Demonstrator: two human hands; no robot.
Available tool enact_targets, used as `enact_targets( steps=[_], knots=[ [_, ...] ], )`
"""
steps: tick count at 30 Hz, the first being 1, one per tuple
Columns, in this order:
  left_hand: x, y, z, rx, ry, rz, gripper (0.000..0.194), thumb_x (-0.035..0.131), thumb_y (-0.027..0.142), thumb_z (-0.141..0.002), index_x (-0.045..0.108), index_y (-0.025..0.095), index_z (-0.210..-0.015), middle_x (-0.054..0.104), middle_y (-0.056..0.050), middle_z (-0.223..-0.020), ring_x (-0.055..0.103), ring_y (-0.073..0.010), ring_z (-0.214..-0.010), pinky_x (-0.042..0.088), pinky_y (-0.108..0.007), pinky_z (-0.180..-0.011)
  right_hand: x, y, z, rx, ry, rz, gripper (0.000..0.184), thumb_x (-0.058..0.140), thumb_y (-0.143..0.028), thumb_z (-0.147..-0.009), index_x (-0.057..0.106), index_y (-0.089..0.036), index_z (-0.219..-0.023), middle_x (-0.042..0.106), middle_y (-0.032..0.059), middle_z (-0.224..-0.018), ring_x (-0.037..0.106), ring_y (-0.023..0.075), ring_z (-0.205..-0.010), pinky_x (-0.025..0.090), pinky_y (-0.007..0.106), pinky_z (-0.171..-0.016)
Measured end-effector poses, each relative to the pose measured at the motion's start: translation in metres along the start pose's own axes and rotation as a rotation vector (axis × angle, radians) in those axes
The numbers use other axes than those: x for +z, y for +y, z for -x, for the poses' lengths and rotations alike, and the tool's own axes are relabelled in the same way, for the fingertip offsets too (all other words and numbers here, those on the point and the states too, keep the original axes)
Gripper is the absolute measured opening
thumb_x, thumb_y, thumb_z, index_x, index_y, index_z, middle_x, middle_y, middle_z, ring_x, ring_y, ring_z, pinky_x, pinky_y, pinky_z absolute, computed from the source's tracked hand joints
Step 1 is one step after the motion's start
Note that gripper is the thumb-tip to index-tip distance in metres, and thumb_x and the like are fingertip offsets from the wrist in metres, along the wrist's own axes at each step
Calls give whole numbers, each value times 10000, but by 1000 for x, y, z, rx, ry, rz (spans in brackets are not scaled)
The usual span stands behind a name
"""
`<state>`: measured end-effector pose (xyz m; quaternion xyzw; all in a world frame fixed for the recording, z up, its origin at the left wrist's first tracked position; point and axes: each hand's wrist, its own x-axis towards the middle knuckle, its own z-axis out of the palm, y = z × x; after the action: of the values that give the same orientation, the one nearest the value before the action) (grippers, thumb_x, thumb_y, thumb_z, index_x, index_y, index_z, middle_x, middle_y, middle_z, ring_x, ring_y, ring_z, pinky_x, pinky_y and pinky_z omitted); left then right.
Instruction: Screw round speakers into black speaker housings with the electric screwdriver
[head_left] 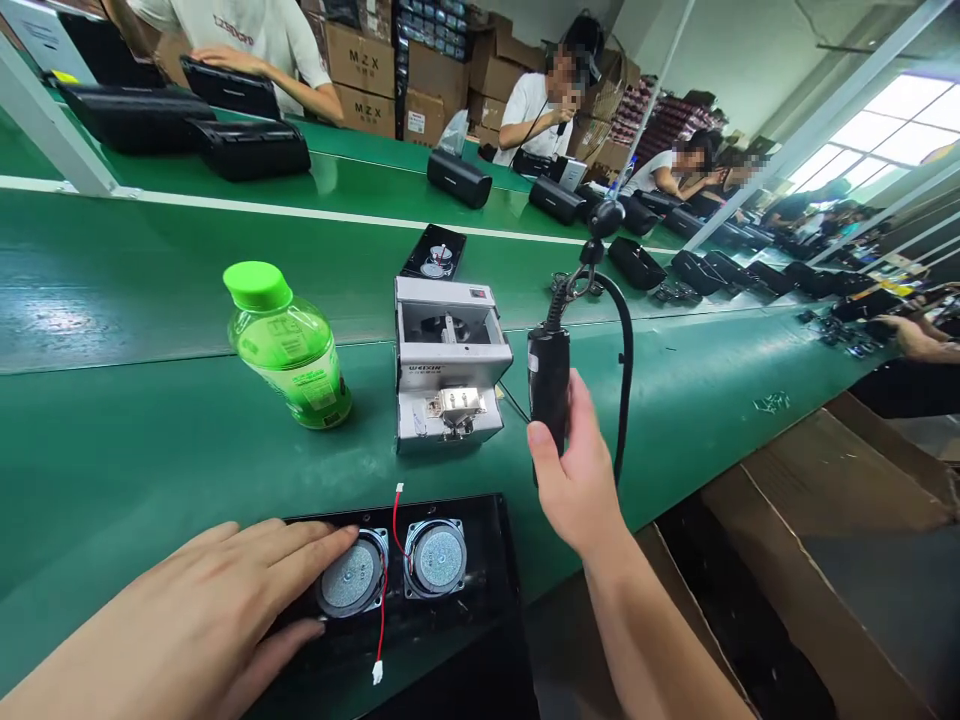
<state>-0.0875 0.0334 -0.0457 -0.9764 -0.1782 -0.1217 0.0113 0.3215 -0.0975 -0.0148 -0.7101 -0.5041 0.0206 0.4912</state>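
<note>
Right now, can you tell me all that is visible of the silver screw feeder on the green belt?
The automatic screw feeder is a silver-grey metal box standing on the green belt beside a green plastic bottle. Its open top shows a dark round hopper. Dark lettering runs above a shiny metal block on its sloped front. A thin cable leaves its right side.

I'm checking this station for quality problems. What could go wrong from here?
The left hand has its fingertips on the rim of a speaker driver, so pressing could dent its cone. The loose red wire runs beside it and might get pinched. The electric screwdriver in the right hand could slip onto the exposed cones.
</note>
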Motion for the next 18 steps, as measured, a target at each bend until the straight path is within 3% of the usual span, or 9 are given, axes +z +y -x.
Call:
enact_targets(
  steps=[2,3,5,8,11,13,18],
  knots=[
    [0,2,-3,-11,12,3,561,746,323,-1131,833,521,-1649,993,74,-1454,975,-268,-1188,703,-443,-1044,-2,2,-15,122,-169,-139,685,791,-699,-1219,691,-258,-1734,954,151,-1275,959,331,-1046,827,572,-946],
    [0,4,-5,-14,13,8,547,734,304,-1125,855,519,-1614,999,71,-1427,975,-273,-1163,702,-447,-1021,-4,2,-22,167,-234,-212,707,814,-769,-1184,723,-250,-1655,939,85,-1077,924,279,-850,808,482,-802],
    [-1,7,-9,-31,15,27,542,687,245,-1123,887,519,-1546,1007,72,-1379,973,-276,-1131,692,-456,-983,-12,-2,-29,232,-293,-345,756,866,-846,-1118,721,-249,-1558,847,-12,-864,821,216,-646,727,377,-636],
    [-1,7,-11,-29,23,87,557,661,220,-1137,892,537,-1532,1007,97,-1373,975,-261,-1133,682,-465,-978,-27,-12,-30,279,-244,-503,764,872,-896,-1098,670,-291,-1518,767,-74,-806,748,181,-598,683,334,-604],
    [3,3,-7,-25,18,133,524,727,288,-1152,876,558,-1576,1005,95,-1411,976,-275,-1163,677,-468,-999,-42,-26,-25,276,-161,-608,746,872,-953,-1070,659,-335,-1429,757,-85,-828,750,177,-623,727,348,-658],
    [7,0,-4,-45,2,137,516,755,305,-1159,870,562,-1591,1003,93,-1425,974,-278,-1175,674,-461,-999,-48,-38,-23,262,-123,-655,702,873,-946,-1077,675,-340,-1372,766,-80,-846,740,168,-602,700,325,-610],
    [11,1,-2,-42,27,135,556,802,283,-1127,851,550,-1613,994,107,-1432,973,-257,-1140,692,-448,-974,-44,-74,-34,160,-42,-775,753,719,-995,-1143,747,-345,-1521,786,-58,-805,693,180,-540,607,314,-511]
  ],
)
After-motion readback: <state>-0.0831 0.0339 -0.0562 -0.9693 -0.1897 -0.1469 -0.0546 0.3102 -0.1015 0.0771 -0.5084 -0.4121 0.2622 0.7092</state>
